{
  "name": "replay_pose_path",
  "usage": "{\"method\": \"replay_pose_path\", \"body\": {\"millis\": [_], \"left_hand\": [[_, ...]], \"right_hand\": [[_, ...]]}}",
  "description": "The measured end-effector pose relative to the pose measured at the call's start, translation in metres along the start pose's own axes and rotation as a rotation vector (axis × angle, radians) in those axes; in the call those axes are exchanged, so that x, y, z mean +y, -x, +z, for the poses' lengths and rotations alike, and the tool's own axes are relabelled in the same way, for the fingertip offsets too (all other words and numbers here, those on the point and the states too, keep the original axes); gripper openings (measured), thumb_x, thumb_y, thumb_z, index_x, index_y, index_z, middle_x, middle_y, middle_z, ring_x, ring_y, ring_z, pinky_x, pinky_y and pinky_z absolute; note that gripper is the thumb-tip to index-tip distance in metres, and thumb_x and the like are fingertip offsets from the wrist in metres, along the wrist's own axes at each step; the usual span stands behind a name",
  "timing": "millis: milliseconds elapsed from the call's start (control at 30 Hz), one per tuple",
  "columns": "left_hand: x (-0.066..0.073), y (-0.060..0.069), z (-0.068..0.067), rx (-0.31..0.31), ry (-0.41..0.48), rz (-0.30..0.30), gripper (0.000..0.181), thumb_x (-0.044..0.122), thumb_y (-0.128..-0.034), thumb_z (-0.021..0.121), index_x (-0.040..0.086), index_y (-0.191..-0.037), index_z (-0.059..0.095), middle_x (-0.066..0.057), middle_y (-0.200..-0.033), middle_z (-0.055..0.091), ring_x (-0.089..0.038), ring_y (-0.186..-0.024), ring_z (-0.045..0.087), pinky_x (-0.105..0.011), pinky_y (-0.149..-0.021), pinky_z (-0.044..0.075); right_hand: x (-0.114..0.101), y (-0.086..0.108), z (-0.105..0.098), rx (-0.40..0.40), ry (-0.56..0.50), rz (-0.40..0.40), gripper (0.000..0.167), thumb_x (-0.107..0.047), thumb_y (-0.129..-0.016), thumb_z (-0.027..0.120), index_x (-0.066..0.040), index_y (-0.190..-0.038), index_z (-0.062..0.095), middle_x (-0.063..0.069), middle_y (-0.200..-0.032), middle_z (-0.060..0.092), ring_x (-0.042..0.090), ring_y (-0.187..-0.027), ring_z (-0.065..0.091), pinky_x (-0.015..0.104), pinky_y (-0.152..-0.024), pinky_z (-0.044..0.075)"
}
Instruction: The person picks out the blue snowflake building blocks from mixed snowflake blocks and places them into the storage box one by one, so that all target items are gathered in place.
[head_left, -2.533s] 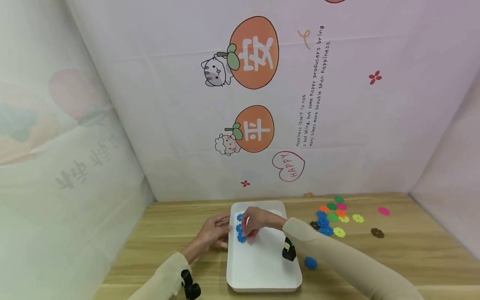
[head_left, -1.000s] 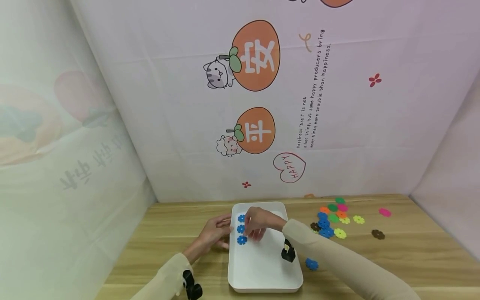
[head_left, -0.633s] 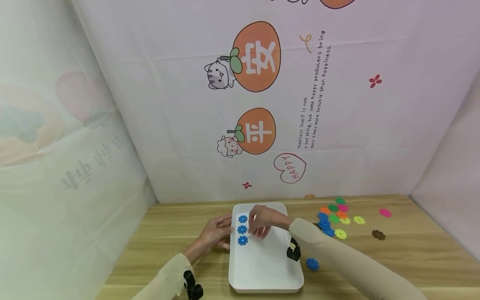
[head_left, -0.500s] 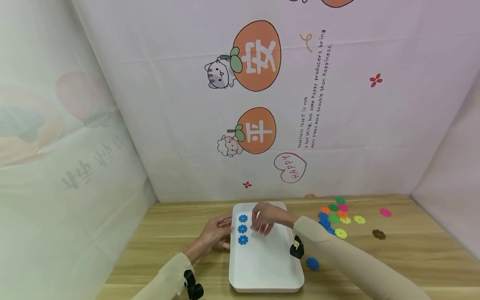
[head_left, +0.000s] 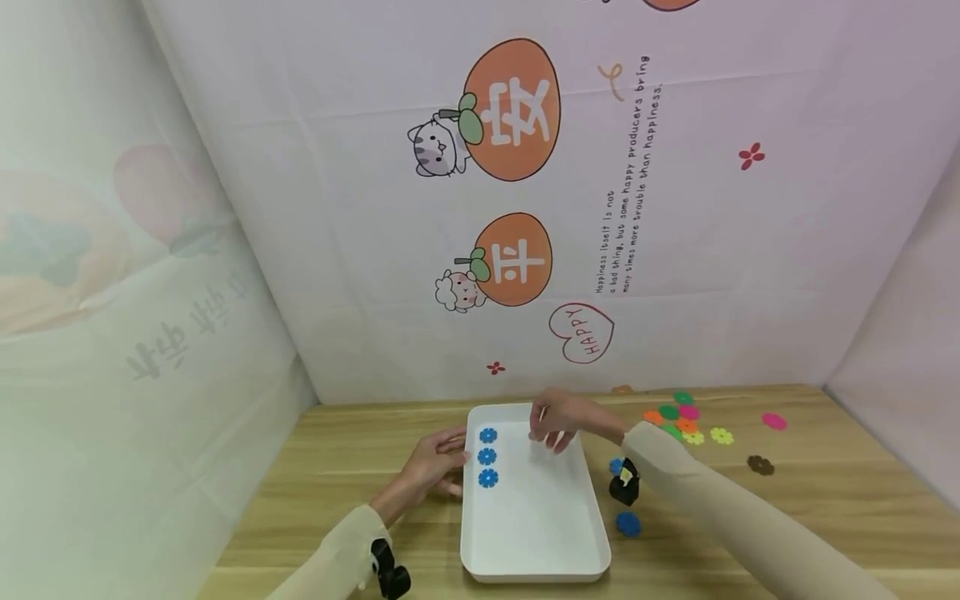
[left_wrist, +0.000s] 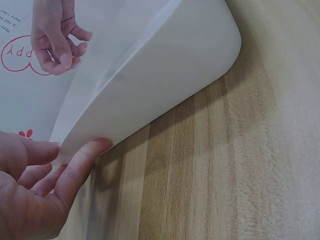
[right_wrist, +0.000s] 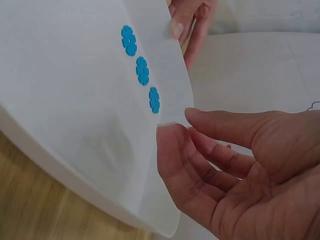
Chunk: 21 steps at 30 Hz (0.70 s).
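Observation:
My left hand (head_left: 431,465) holds the left side of a white tray (head_left: 536,550), one fingertip over the rim and others against its outer wall. Three blue snowflake building discs (head_left: 487,457) lie flat inside in a column along the tray's left side, apart from one another. My right hand (head_left: 558,419) is over the far right part of the tray. In the right wrist view its fingers (right_wrist: 172,155) are loosely bent, with a gap to the thumb and nothing between them. The left wrist view shows the left hand (left_wrist: 37,190) at the tray's edge.
Right of the tray, a blue disc (head_left: 628,523) lies on the wooden table (head_left: 337,433); another blue disc (head_left: 616,467) is partly hidden by the right wrist's camera. Farther right are several green, orange, pink and yellow discs (head_left: 722,436) and a brown disc (head_left: 761,465). A printed cloth (head_left: 375,350) stands behind.
My right hand has let go of the discs in the tray and moved right, away from them. The three discs now show fully, more evenly spaced. The left hand stays at the tray.

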<state>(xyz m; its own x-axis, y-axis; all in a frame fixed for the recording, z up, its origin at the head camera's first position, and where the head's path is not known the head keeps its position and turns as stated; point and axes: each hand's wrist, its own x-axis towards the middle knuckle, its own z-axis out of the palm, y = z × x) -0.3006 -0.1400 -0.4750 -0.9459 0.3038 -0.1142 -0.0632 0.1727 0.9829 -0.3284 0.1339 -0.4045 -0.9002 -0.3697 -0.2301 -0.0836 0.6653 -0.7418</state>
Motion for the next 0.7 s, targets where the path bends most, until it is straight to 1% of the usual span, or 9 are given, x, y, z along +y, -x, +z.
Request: {"method": "replay_pose_path", "body": {"millis": [167, 300, 467, 600, 700], "left_hand": [[-0.001, 0.001, 0.001, 0.013, -0.004, 0.003, 0.056, 0.004, -0.1027, 0.063, -0.005, -0.155, 0.043, -0.031, -0.151, 0.052, -0.043, -0.117, 0.069, -0.042, -0.065, 0.068], [-0.001, 0.001, 0.001, 0.026, -0.009, -0.006, 0.055, 0.005, -0.1028, 0.063, -0.002, -0.155, 0.045, -0.029, -0.150, 0.054, -0.041, -0.116, 0.071, -0.041, -0.065, 0.068], [-0.002, -0.001, 0.001, 0.026, -0.010, -0.008, 0.056, 0.005, -0.1028, 0.063, -0.001, -0.155, 0.045, -0.029, -0.151, 0.053, -0.039, -0.115, 0.071, -0.041, -0.066, 0.068], [-0.003, -0.001, 0.001, 0.026, -0.010, -0.007, 0.056, 0.005, -0.1027, 0.063, -0.001, -0.155, 0.045, -0.029, -0.151, 0.053, -0.039, -0.115, 0.071, -0.040, -0.065, 0.068], [-0.002, -0.001, 0.001, 0.032, -0.006, -0.011, 0.056, 0.005, -0.1024, 0.063, 0.000, -0.155, 0.046, -0.029, -0.151, 0.053, -0.039, -0.115, 0.071, -0.040, -0.065, 0.068]], "right_hand": [[0.011, 0.002, -0.011, 0.005, -0.014, -0.024, 0.008, -0.003, -0.095, 0.074, 0.001, -0.093, 0.068, 0.019, -0.086, 0.071, 0.025, -0.070, 0.069, 0.037, -0.066, 0.068], [0.023, 0.004, -0.021, 0.017, -0.007, -0.049, 0.008, -0.004, -0.093, 0.075, 0.001, -0.093, 0.068, 0.020, -0.085, 0.070, 0.024, -0.068, 0.069, 0.038, -0.066, 0.068], [0.039, 0.010, -0.035, 0.007, -0.007, -0.077, 0.009, -0.005, -0.095, 0.074, 0.001, -0.093, 0.068, 0.015, -0.082, 0.070, 0.022, -0.069, 0.070, 0.039, -0.067, 0.068], [0.053, 0.016, -0.044, -0.004, -0.047, -0.091, 0.010, -0.004, -0.096, 0.071, 0.005, -0.094, 0.067, 0.011, -0.079, 0.067, 0.020, -0.067, 0.065, 0.037, -0.066, 0.066], [0.063, 0.022, -0.047, 0.006, -0.065, -0.097, 0.009, -0.002, -0.095, 0.069, 0.007, -0.094, 0.067, 0.010, -0.077, 0.066, 0.019, -0.067, 0.060, 0.035, -0.064, 0.063]]}}
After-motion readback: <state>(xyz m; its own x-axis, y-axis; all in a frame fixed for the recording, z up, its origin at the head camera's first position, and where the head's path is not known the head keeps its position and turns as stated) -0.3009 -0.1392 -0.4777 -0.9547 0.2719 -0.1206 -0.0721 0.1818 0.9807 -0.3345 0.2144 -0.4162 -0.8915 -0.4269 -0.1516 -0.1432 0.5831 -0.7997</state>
